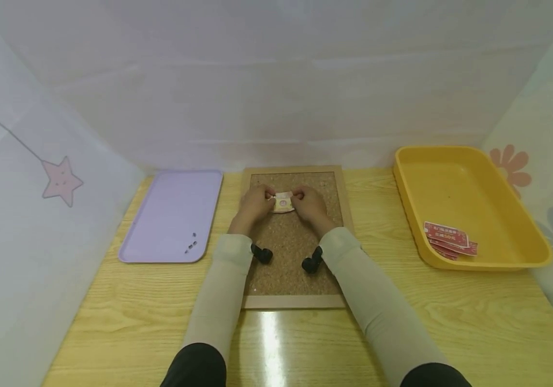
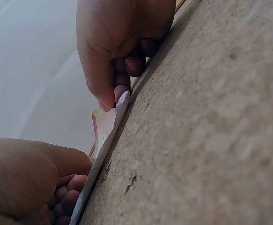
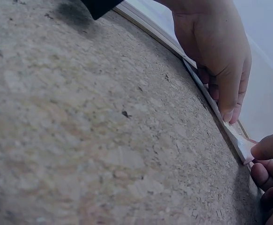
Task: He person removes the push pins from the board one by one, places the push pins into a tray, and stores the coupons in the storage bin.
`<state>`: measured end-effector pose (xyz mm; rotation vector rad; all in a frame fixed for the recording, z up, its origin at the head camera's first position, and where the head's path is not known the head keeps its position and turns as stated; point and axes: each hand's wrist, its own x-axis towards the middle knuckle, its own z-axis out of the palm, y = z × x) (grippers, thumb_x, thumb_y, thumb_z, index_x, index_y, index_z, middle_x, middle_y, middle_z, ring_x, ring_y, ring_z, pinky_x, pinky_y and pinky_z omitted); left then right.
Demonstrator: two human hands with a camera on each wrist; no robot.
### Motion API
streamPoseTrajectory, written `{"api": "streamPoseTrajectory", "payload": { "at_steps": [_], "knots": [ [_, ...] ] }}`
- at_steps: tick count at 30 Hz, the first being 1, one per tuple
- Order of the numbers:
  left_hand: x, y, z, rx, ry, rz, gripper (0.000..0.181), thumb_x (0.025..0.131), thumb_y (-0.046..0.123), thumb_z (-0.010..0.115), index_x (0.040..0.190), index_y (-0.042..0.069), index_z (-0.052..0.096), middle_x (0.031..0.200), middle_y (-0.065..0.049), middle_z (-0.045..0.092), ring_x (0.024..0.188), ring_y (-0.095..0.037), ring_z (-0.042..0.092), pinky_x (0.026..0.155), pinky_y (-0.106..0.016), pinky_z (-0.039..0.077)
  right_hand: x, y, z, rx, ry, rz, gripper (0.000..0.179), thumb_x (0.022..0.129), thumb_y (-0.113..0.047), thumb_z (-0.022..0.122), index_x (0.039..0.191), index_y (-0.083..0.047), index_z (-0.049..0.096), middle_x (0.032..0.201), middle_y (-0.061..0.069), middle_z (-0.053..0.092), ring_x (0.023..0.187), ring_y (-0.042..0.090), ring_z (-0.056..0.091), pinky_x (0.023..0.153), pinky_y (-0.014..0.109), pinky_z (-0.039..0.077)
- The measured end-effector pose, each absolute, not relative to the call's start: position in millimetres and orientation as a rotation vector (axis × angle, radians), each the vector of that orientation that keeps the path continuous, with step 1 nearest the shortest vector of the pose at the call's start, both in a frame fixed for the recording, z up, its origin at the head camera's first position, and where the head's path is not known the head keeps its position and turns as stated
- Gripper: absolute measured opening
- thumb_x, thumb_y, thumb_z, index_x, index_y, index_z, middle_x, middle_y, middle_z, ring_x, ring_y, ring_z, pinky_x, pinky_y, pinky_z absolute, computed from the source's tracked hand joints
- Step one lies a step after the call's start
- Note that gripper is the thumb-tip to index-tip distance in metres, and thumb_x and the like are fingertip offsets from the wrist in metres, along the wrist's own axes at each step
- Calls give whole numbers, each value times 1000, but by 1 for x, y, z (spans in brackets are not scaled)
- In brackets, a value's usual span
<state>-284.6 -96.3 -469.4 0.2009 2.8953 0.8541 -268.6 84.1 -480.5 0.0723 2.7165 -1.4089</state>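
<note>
Over the upper part of a wood-framed cork board (image 1: 286, 258), both hands pinch a small printed paper slip (image 1: 283, 203). Its face is pale with yellow and pinkish print, and its lower edge bows in the head view. My left hand (image 1: 255, 204) grips the left end between thumb and fingers; my right hand (image 1: 311, 206) grips the right end. In the left wrist view the left hand (image 2: 33, 183) is low and the right hand (image 2: 127, 37) high. The right wrist view shows the slip (image 3: 239, 143) edge-on, close to the cork.
Left of the board lies a purple tray (image 1: 174, 215) with several tiny dark pieces (image 1: 191, 244). On the right, a yellow tray (image 1: 489, 204) holds red printed coupons (image 1: 446, 235). Black wrist cameras (image 1: 312, 262) hang below the sleeves. A white sheet (image 1: 276, 107) stands behind the table.
</note>
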Motion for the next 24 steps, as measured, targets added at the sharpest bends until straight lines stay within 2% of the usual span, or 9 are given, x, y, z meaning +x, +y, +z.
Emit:
{"api": "streamPoseTrajectory", "payload": {
  "at_steps": [10,17,24],
  "knots": [
    [-285,-95,-472,195,2865,895,22,94,25,61,114,15,63,111,-5,63,101,-25,57,91,-44,40,-265,86,-480,53,2765,-1361,21,94,-25,60,110,-12,66,95,2,63,85,18,57,74,32,46],
    [-283,-97,-471,194,2905,894,22,91,21,62,111,14,64,104,-4,63,94,-24,56,86,-42,41,-264,84,-481,36,2754,-1371,22,94,-26,60,110,-12,66,95,2,64,85,18,58,74,34,47],
    [-282,-98,-469,223,2887,900,22,93,22,62,113,14,65,107,-5,63,98,-25,57,89,-43,40,-263,86,-480,23,2764,-1362,23,94,-26,60,111,-12,66,95,2,64,85,19,58,75,34,47]
  ]
}}
